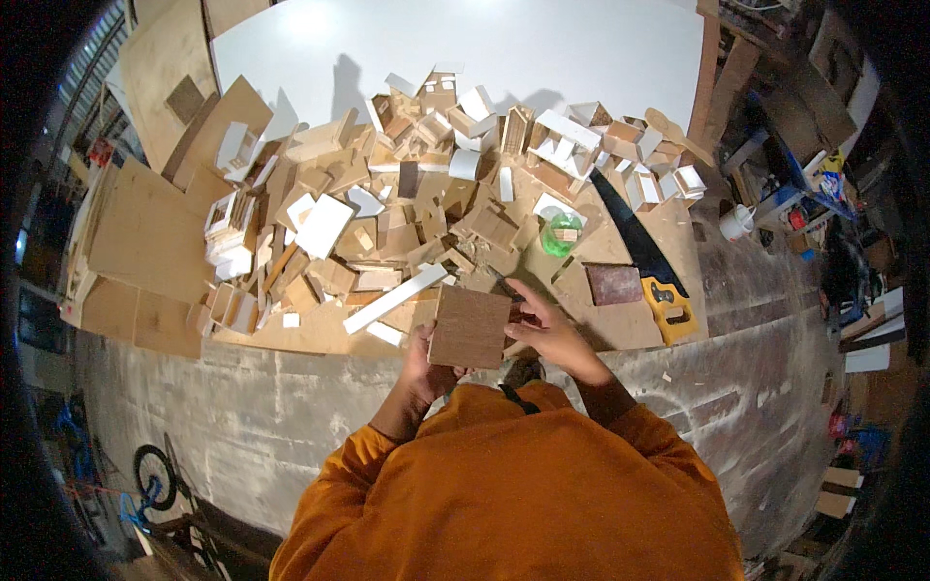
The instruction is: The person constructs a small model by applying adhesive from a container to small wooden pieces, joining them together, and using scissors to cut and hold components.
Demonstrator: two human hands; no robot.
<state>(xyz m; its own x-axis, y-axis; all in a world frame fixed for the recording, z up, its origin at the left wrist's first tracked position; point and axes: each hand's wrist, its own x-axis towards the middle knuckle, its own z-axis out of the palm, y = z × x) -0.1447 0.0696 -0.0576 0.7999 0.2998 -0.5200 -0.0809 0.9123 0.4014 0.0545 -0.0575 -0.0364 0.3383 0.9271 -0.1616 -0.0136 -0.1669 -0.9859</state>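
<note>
A square brown wooden panel (467, 324) is held above the workbench's front edge. My left hand (423, 360) grips its left side and lower edge, with the fingers partly hidden underneath. My right hand (535, 327) is at the panel's right edge, index finger raised and the others curled. A small dark, thin item shows by that fingertip; whether I hold it is unclear. Just beyond lie a long white strip (395, 296) and many jumbled wood offcuts (489, 225).
A handsaw (666, 308) with a yellow handle lies at the bench's right, beside a reddish plate (612, 286) and a green transparent container (560, 235). Large boards (136, 242) rest at left. A white sheet (455, 39) spans the back. A bicycle wheel (155, 477) stands lower left.
</note>
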